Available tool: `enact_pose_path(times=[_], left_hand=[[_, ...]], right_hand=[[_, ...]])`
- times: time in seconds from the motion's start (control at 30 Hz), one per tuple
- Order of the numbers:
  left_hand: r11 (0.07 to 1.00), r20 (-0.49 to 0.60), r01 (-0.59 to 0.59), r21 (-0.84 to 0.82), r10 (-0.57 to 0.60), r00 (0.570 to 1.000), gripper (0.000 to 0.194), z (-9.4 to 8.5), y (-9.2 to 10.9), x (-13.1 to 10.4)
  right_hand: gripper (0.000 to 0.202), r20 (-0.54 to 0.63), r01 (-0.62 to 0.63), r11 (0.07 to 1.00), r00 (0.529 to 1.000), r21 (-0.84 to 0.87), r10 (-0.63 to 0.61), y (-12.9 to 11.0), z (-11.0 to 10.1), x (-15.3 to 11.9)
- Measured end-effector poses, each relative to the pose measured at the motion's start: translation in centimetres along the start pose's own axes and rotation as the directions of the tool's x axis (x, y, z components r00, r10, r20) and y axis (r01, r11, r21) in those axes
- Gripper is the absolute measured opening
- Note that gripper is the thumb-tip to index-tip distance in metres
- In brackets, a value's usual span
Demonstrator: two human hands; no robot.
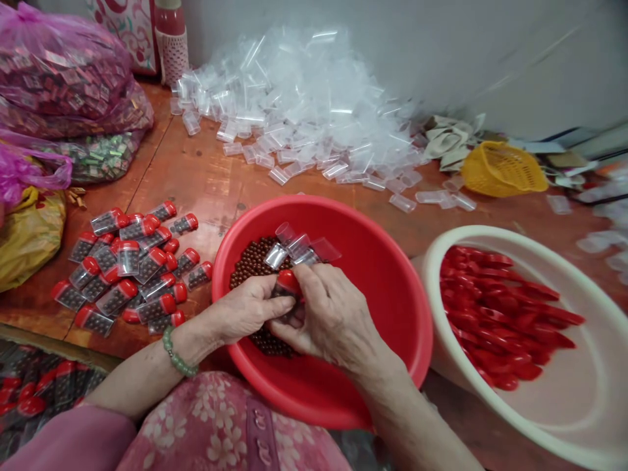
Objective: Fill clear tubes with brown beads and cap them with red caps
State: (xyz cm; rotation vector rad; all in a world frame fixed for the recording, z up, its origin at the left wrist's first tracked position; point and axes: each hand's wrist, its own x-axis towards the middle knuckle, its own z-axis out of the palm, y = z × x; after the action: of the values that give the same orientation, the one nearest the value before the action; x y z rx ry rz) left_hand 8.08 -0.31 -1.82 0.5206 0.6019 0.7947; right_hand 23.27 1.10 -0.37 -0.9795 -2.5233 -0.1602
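Over a red basin (387, 288), my left hand (250, 307) and my right hand (333, 307) meet around a small clear container with a red cap (288, 281). The left thumb presses against its side, and the right fingers wrap round the cap end. Both hands are closed; much of the container is hidden by the fingers. Below them, small brown balls (252, 261) lie along the basin's left side. Several clear plastic tubes (297, 245) rest on the balls just beyond my hands.
Filled red-capped containers (128, 258) lie piled at left. A cream basin (520, 232) of red caps (500, 314) stands at right. Clear tubes (304, 111) are heaped against the wall, beside a yellow basket (503, 171). Purple bags (63, 72) stand at back left.
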Motion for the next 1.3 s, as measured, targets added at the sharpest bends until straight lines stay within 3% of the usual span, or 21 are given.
enact_pose_path(times=[0.13,0.27,0.37,0.43,0.47,0.5,0.57,0.6,0.73,0.83,1.0,1.17,1.3], left_hand=[[1.0,0.002,0.005,-0.001,-0.005,1.0,0.042,-0.1,-0.4,-0.1],[1.0,0.007,-0.016,-0.024,0.017,1.0,0.04,-0.1,-0.2,0.0],[0.996,-0.079,-0.058,-0.065,0.053,0.995,0.036,0.1,0.3,0.4],[0.993,-0.171,-0.051,-0.105,0.033,0.985,0.037,0.1,0.6,0.7],[0.992,-0.208,-0.049,-0.118,0.024,0.978,0.038,0.2,0.7,0.8],[0.991,-0.236,-0.055,-0.124,0.024,0.971,0.038,0.2,0.8,1.0],[0.991,-0.266,-0.081,-0.108,0.05,0.963,0.038,0.2,0.8,1.1],[0.991,-0.277,-0.09,-0.097,0.06,0.959,0.039,0.3,0.8,1.1],[0.996,-0.28,-0.066,-0.061,0.047,0.959,0.042,0.6,0.9,1.0],[0.997,-0.201,-0.014,-0.07,0.0,0.98,0.044,0.8,1.1,1.1],[0.984,-0.129,0.165,-0.074,-0.173,0.976,0.063,0.9,1.1,1.6],[0.981,-0.279,0.048,-0.186,-0.1,0.955,0.048,2.1,0.4,2.0],[0.985,-0.459,-0.074,-0.155,-0.006,0.888,0.03,3.4,0.0,2.2]], right_hand=[[0.042,-0.03,0.052,0.998,0.998,0.021,-0.052,0.0,0.2,0.0],[0.046,-0.04,0.025,0.998,0.999,0.064,-0.022,0.7,0.0,0.0],[0.053,-0.117,-0.19,0.96,0.969,0.207,0.217,1.8,-0.4,-0.1],[0.054,-0.219,-0.378,0.876,0.867,0.299,0.448,2.3,-0.4,-0.3],[0.054,-0.254,-0.398,0.865,0.841,0.306,0.477,2.4,-0.4,-0.4],[0.054,-0.263,-0.359,0.891,0.864,0.277,0.43,2.4,-0.2,-0.6],[0.057,-0.211,-0.177,0.969,0.954,0.173,0.212,2.2,0.2,-0.8],[0.061,-0.189,-0.113,0.984,0.972,0.135,0.138,2.1,0.3,-0.8],[0.071,-0.251,-0.185,0.978,0.946,0.099,0.204,1.9,0.7,-0.9],[0.067,-0.134,-0.059,0.989,0.988,0.132,0.077,1.8,0.9,-0.8],[0.061,-0.114,-0.05,0.973,0.99,0.226,0.078,1.3,1.1,-0.7],[0.054,-0.126,-0.03,0.972,0.99,0.234,0.061,1.1,1.1,-0.4],[0.052,-0.175,0.007,0.976,0.984,0.219,0.032,1.1,1.1,-0.5]])
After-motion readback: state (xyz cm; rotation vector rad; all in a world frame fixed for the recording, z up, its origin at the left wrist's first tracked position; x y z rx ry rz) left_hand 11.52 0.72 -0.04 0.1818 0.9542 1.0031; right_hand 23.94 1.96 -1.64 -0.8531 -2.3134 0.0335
